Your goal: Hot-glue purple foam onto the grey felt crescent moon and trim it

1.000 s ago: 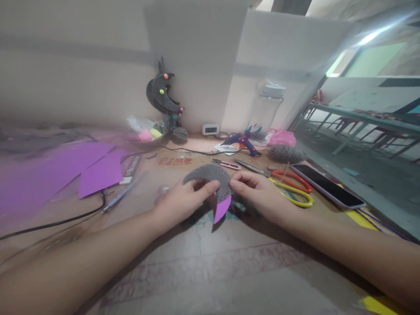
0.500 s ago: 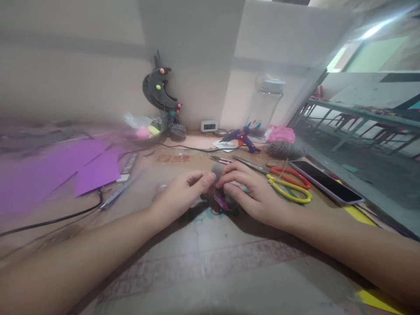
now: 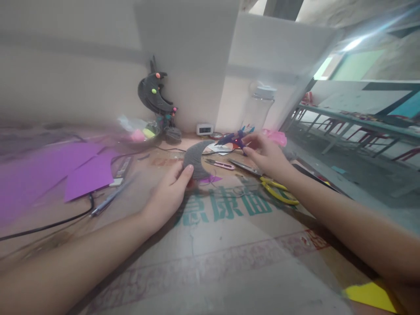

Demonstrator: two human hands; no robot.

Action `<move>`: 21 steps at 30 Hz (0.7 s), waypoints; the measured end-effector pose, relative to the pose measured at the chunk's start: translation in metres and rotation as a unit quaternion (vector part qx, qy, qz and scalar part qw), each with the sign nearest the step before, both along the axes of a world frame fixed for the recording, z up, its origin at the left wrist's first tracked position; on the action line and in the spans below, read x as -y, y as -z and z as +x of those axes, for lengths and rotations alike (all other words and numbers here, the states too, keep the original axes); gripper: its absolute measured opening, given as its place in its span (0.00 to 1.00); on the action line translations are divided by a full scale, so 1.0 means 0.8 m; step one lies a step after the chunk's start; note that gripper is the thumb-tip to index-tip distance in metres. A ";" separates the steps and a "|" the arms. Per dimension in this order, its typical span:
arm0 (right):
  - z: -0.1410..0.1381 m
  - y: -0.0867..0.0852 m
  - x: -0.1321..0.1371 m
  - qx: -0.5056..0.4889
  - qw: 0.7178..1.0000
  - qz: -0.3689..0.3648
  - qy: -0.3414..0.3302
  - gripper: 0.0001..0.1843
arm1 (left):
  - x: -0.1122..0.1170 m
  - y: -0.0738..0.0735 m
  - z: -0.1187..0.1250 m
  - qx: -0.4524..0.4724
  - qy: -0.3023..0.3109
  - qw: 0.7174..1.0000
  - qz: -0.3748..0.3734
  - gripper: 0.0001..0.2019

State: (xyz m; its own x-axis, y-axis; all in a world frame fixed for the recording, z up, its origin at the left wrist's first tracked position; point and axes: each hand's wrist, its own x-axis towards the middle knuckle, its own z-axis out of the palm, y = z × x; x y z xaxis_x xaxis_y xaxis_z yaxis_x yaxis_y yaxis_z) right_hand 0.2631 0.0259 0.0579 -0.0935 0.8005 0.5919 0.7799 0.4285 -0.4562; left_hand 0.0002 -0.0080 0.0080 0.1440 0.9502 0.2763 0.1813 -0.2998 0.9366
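A crescent wrapped in grey yarn [image 3: 196, 161] stands tilted above the table. My left hand [image 3: 172, 186] is closed on its lower left side, thumb in front. Farther back on the right, my right hand [image 3: 267, 153] has its thumb and fingers closed around the handle of a purple-blue glue gun [image 3: 232, 140], which has a small red light lit. Part of the handle is hidden by the fingers. A small purple scrap [image 3: 211, 179] lies just right of the crescent. Pink thread snips [image 3: 220, 164] and yellow-handled scissors [image 3: 278, 192] lie between my hands.
Purple sheets [image 3: 90, 175], a pen [image 3: 106, 203] and a black cable lie left. A dark crescent with coloured pins [image 3: 152, 92] leans at the back wall. A small digital clock [image 3: 204, 129] and a clear bottle [image 3: 259, 107] stand behind. A phone [image 3: 311, 175] is partly under my right forearm.
My right hand has left the grey crescent and moved back and right to the glue gun. My left hand keeps the crescent, now showing its full curve. The view has shifted slightly.
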 end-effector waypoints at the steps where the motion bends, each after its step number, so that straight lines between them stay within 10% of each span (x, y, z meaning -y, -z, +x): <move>1: 0.002 0.002 -0.002 0.001 0.999 -0.030 0.011 0.09 | -0.001 0.001 -0.001 0.000 -0.005 1.000 0.000 0.12; 9: -0.045 0.027 0.048 0.207 0.940 -0.150 -0.226 0.16 | 0.006 -0.006 -0.002 0.004 -0.025 1.000 0.001 0.12; 21: 0.009 -0.020 0.065 0.139 0.969 -0.182 -0.095 0.17 | -0.007 -0.002 0.000 0.080 -0.039 0.995 -0.034 0.10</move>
State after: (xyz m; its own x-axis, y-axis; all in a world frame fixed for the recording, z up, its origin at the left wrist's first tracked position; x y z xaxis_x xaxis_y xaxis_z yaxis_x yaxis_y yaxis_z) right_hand 0.2705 -0.0259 0.0735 -0.3748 0.9042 0.2049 0.8172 0.4266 -0.3874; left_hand 0.0001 -0.0027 0.0098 0.0274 0.9742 0.2241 0.0477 -0.2252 0.9731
